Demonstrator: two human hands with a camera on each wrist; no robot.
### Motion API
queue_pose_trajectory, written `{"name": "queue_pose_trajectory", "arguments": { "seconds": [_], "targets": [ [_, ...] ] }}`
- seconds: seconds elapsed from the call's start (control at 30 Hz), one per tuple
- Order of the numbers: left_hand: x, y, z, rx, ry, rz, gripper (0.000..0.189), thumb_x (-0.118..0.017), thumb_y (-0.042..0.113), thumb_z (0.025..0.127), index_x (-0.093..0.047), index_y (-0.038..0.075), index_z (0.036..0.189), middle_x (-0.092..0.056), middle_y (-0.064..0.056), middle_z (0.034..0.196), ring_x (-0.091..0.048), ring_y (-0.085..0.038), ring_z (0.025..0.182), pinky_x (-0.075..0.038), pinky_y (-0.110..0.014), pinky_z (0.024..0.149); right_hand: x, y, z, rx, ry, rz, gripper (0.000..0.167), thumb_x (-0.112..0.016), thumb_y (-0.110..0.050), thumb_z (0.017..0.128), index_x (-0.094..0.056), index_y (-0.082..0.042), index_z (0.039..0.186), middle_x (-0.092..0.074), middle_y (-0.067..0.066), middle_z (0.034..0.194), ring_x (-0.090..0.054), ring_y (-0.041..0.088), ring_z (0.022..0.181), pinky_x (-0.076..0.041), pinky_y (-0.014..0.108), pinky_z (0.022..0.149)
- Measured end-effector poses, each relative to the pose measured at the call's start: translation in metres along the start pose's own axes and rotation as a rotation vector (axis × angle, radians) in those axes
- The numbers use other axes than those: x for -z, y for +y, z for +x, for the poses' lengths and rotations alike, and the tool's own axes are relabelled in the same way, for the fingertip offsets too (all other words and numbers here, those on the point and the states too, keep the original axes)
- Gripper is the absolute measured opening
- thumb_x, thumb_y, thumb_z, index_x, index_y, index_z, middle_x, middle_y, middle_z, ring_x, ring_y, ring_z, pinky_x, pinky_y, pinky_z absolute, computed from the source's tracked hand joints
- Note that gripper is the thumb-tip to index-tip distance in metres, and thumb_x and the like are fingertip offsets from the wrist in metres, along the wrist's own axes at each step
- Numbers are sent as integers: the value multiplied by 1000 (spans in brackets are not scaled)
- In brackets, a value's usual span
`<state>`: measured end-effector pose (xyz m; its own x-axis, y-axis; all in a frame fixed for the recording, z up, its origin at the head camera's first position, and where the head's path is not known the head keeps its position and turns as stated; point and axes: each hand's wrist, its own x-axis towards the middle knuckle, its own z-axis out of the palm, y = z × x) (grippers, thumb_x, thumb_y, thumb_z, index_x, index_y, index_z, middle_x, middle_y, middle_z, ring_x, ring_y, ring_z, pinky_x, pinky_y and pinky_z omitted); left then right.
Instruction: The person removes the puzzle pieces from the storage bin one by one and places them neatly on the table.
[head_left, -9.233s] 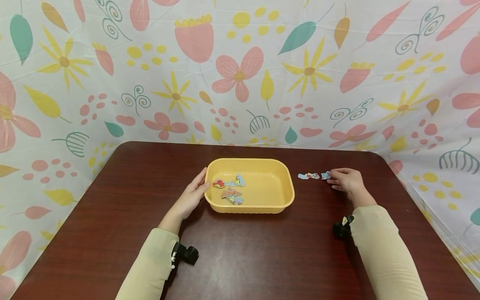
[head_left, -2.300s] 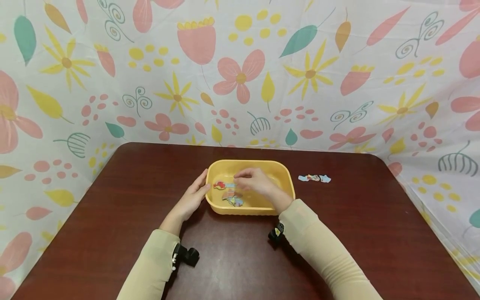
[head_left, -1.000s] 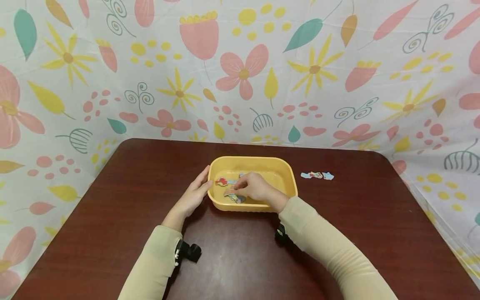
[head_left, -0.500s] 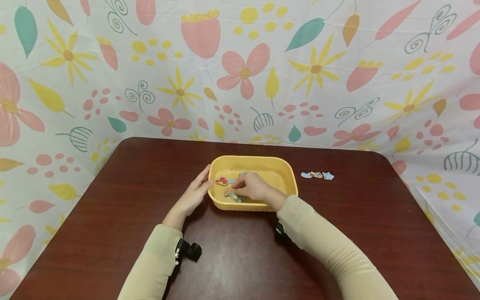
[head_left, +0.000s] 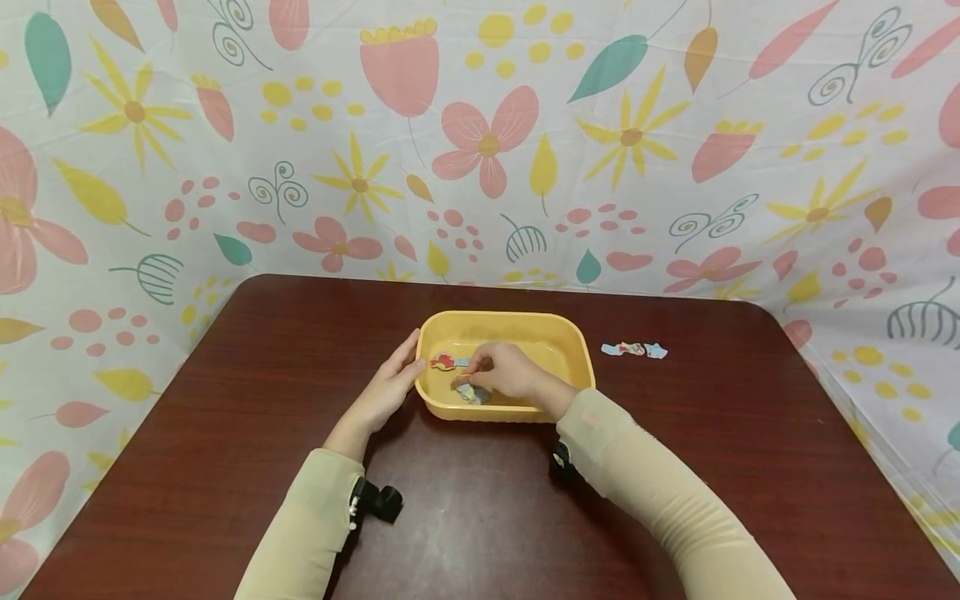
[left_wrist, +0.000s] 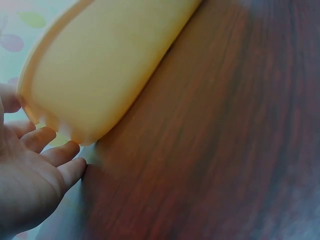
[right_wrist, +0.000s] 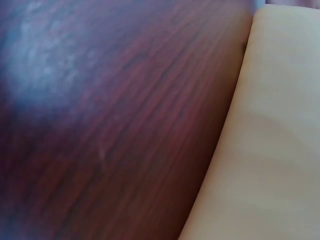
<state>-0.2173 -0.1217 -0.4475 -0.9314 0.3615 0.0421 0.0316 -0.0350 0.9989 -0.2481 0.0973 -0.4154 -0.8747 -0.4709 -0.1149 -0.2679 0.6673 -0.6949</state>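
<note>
In the head view, my left hand (head_left: 384, 393) holds the left end of a yellow plastic basin (head_left: 555, 410), thumb over the rim. The left wrist view shows the fingers (left_wrist: 62, 152) against the outer wall. My right hand (head_left: 510, 372) reaches into the basin. Its thumb and fingertips pinch a small brownish-orange puzzle piece (head_left: 460, 380), which looks tilted. Just below lies a grey-blue and yellow puzzle piece (head_left: 472, 394). A red puzzle piece (head_left: 444, 362) lies farther left, with a light blue puzzle piece (head_left: 462, 362) beside it, partly hidden by the right hand.
Several printed puzzle pieces (head_left: 633, 350) lie in a row on the dark wooden table (head_left: 450, 517), right of the basin. A flower-patterned cloth (head_left: 480, 242) hangs behind the table. The right wrist view shows only the table and the basin's outer wall (right_wrist: 270, 140).
Earlier my right hand set a blue piece at the row's right end. It then moved into the basin and now lifts the brownish-orange piece's edge. My left hand stays at the basin.
</note>
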Motion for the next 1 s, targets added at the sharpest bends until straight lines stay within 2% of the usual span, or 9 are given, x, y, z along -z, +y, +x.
{"name": "queue_pose_trajectory", "arguments": {
  "seconds": [0.23, 0.57, 0.7, 0.9, 1.0],
  "targets": [
    [0, 2, 0, 6, 9, 11, 59, -36, 12, 103, -7, 9, 153, -10, -16, 158, -21, -32, 143, -25, -45, 114, 6, 2, -2, -9, 17, 81, 6, -67, -12, 86, -68, -6, 87, -66, 5, 83, -56, 12, 75, -45, 22, 64],
    [-2, 2, -2, 18, 18, 14, 58, -37, 12, 103, -8, 10, 153, -11, -15, 159, -22, -31, 143, -25, -44, 114, 12, 6, -5, -8, 14, 194, 12, -67, -10, 84, -69, -2, 93, -65, 7, 86, -54, 11, 70, -48, 22, 56],
    [-3, 1, -2, 19, 14, 16, 59, -37, 11, 102, -7, 10, 153, -9, -15, 159, -21, -31, 143, -25, -44, 114, 15, 8, -8, -6, 12, 222, 16, -66, -9, 85, -70, 0, 97, -66, 10, 90, -55, 12, 71, -51, 25, 57],
    [-2, 1, -1, 14, 12, 9, 59, -37, 12, 102, -7, 10, 153, -10, -16, 158, -22, -32, 143, -25, -45, 114, 19, 10, -12, -6, 35, 232, 19, -63, -11, 89, -69, 2, 102, -66, 17, 105, -58, 14, 75, -54, 31, 60],
    [-2, 0, 0, 14, 12, 11, 59, -36, 12, 103, -7, 10, 153, -10, -16, 158, -22, -33, 143, -25, -46, 114, 21, 10, -13, -23, 49, 226, 18, -63, -13, 90, -69, 0, 101, -65, 15, 108, -57, 13, 76, -54, 30, 61]
  ]
}}
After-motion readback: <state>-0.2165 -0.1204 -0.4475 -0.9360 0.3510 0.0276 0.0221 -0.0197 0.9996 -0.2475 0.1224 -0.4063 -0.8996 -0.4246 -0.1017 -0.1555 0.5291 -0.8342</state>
